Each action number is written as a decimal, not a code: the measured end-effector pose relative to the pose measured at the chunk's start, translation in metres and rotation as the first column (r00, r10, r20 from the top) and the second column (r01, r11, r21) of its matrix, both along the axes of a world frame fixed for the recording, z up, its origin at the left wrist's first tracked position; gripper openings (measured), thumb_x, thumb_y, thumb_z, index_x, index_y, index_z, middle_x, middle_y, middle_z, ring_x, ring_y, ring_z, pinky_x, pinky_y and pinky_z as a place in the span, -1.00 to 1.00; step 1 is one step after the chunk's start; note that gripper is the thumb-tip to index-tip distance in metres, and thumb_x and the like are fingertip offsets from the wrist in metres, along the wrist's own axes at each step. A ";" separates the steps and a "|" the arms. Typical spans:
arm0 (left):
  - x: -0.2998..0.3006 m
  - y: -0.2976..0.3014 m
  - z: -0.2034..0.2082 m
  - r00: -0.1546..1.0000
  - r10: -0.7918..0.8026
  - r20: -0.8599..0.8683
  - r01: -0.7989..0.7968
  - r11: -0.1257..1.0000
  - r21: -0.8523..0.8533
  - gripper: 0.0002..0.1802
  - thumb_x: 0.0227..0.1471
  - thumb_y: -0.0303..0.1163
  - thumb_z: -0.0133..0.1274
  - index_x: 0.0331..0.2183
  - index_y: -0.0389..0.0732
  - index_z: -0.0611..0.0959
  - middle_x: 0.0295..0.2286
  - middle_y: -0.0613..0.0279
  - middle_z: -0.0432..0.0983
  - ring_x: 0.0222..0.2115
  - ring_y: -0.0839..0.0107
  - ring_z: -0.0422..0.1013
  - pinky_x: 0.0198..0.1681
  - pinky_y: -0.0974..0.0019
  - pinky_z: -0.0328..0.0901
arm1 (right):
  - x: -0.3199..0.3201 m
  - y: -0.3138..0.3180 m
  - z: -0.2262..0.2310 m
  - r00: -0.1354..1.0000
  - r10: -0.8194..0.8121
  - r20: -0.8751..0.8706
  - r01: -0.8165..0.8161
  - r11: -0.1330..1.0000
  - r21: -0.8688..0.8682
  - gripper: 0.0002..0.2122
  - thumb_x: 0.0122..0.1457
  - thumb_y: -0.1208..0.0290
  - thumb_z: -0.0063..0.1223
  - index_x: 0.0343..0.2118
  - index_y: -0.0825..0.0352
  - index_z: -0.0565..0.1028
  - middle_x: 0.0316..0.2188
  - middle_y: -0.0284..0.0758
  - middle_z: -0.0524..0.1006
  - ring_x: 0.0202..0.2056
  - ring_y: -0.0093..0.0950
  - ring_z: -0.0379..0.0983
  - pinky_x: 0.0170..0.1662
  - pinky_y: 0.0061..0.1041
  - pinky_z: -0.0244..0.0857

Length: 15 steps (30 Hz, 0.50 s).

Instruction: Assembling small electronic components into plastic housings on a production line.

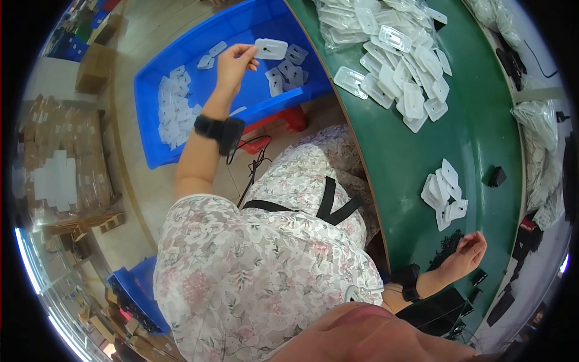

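Note:
My left hand (pixel 235 65) is raised over a large blue bin (pixel 151 158), pinching a white plastic cover (pixel 271 49) by its end. That cover is a rounded rectangle with a small black piece at its middle. Below it, several similar covers (pixel 175 102) lie loose in the bin. Over the green table (pixel 398 181), my right hand (pixel 465 256) hovers beside a heap of small black parts (pixel 446 247). Its fingers are curled together, and what they hold, if anything, is hidden. A small stack of white covers (pixel 445 194) lies just beyond that hand.
A large pile of white covers (pixel 404 78) spills from a clear bag at the table's far end. A small black block (pixel 497 177) sits near the right edge. Cartons (pixel 66 157) stand on a pallet at left. A red stool (pixel 292 119) shows beneath the bin.

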<state>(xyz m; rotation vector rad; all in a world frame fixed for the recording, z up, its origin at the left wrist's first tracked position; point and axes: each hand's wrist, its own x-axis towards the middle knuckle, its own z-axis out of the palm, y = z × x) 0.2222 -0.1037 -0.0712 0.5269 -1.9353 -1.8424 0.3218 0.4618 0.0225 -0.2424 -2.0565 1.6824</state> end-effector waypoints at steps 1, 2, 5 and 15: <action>-0.005 -0.014 -0.025 0.996 0.003 0.088 -0.004 1.000 0.015 -0.85 0.00 -0.49 0.04 -0.38 -0.41 0.57 -0.56 0.14 0.49 -0.63 0.48 0.42 -0.61 0.48 0.31 | 0.000 0.000 0.000 1.000 -0.013 0.003 0.013 1.000 -0.008 -0.71 0.26 0.23 -0.20 -0.28 0.41 0.42 -0.51 -0.38 0.37 -0.53 -0.68 0.18 -0.52 -0.74 -0.02; -0.006 -0.026 -0.048 0.984 0.016 0.176 -0.021 1.000 0.023 -0.85 -0.02 -0.49 0.06 -0.41 -0.41 0.59 -0.58 0.15 0.49 -0.64 0.49 0.41 -0.62 0.48 0.30 | -0.003 0.002 -0.005 1.000 -0.015 0.006 0.015 1.000 -0.025 -0.71 0.26 0.23 -0.20 -0.28 0.41 0.42 -0.51 -0.38 0.37 -0.54 -0.68 0.18 -0.52 -0.74 -0.02; -0.034 -0.040 -0.115 0.929 -0.003 0.371 -0.009 1.000 0.029 -0.87 -0.05 -0.50 0.07 -0.46 -0.40 0.61 -0.63 0.13 0.49 -0.68 0.47 0.41 -0.64 0.46 0.31 | 0.001 0.003 0.002 0.998 -0.056 0.018 0.056 0.998 0.001 -0.70 0.26 0.22 -0.20 -0.28 0.41 0.42 -0.51 -0.38 0.37 -0.54 -0.68 0.18 -0.53 -0.75 -0.03; -0.083 -0.060 -0.194 0.753 0.017 0.657 0.033 0.997 -0.064 -0.90 -0.11 -0.53 0.06 -0.49 -0.37 0.63 -0.66 0.07 0.52 -0.72 0.40 0.46 -0.64 0.41 0.36 | 0.024 0.019 0.025 0.939 -0.332 0.088 0.315 0.935 0.162 -0.70 0.26 0.20 -0.19 -0.29 0.40 0.42 -0.55 -0.41 0.37 -0.58 -0.71 0.15 -0.56 -0.75 -0.04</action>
